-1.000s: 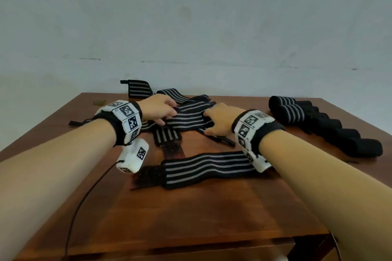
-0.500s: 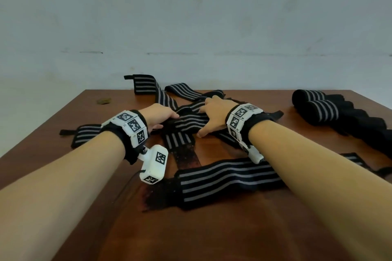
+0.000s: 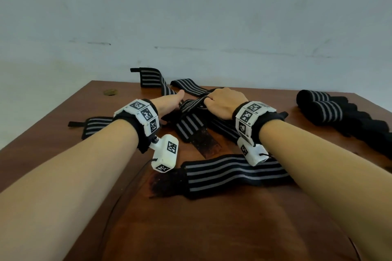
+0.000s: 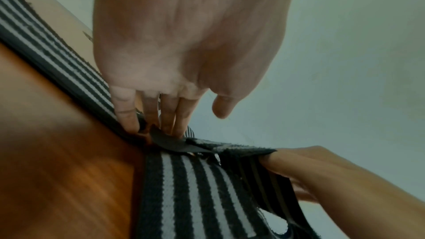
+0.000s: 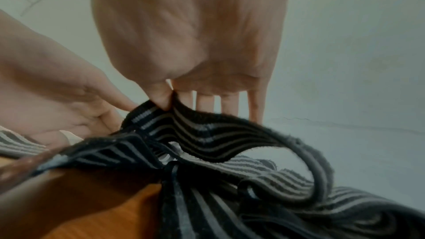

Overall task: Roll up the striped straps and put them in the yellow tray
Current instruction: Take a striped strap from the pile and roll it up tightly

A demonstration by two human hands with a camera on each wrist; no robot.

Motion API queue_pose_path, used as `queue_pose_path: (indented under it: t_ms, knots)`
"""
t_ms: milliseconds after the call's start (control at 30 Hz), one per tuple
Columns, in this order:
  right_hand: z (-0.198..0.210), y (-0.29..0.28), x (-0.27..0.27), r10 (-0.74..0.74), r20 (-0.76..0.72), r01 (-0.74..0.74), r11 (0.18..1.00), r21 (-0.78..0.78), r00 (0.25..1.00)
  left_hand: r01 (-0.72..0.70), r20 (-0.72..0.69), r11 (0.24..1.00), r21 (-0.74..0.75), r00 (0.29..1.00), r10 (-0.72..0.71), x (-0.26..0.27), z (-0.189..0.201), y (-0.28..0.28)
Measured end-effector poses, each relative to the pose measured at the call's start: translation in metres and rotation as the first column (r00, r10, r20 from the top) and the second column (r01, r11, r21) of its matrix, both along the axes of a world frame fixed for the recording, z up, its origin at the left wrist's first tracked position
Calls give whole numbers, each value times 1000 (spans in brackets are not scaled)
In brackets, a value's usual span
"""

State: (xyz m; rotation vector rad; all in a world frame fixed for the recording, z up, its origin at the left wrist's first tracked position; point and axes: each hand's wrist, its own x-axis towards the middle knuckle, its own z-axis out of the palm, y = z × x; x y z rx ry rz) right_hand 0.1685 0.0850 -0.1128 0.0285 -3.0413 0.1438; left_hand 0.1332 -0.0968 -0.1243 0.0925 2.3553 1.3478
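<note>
Two hands, left hand (image 3: 169,103) and right hand (image 3: 222,103). One counter (image 3: 212,229). Several unrolled striped straps (image 3: 229,172) at centre; exact count unclear. Rolled straps (image 3: 327,110) at right, at least two.

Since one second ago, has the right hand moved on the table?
Yes. Against the flat striped strap lying nearest, the right hand has gone further toward the far edge of the table, and it now pinches a strap of the pile.
</note>
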Motion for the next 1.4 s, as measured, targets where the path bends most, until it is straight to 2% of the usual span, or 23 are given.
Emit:
queue_pose_path:
  t_ms: [67, 133, 233, 300, 367, 533, 700, 900, 1167, 1300, 1400]
  knots:
    - [1, -5, 2, -41, 29, 43, 996, -80, 999, 74, -6, 996, -57, 997, -75, 3, 0, -1]
    - [2, -12, 1, -43, 54, 47, 996, -76, 998, 115, -62, 974, -195, 990, -130, 3, -5, -2]
    - [0, -22, -1, 157, 100, -163, 986, 47, 982, 111, -135, 928, -356, 976, -169, -1, -16, -2]
    - [-8, -31, -5, 269, 167, -293, 946, 139, 948, 112, -152, 915, -388, 971, -183, -5, -18, -3]
    - [-18, -38, -10, 299, 202, -343, 909, 238, 933, 112, -159, 910, -398, 969, -189, -6, -18, -4]
    - [-11, -47, -19, 247, 158, -288, 893, 346, 956, 70, -172, 930, -361, 975, -140, -8, -22, -3]
    - [-16, -50, -23, 262, 258, -329, 906, 267, 930, 60, -179, 922, -382, 974, -137, -12, -26, 0]
    - [-9, -65, -31, 228, 227, -286, 920, 268, 947, 61, -155, 940, -335, 981, -119, -15, -30, -1]
    - [-4, -74, -33, 214, 280, -289, 921, 262, 936, 141, -106, 925, -354, 976, -189, -11, -21, -9]
    - [-3, -68, -29, 253, 239, -297, 940, 170, 937, 213, -52, 910, -356, 968, -246, -13, -18, -17]
    - [-10, -62, -28, 248, 192, -263, 963, 57, 950, 218, -72, 894, -391, 961, -266, -10, -18, -16]
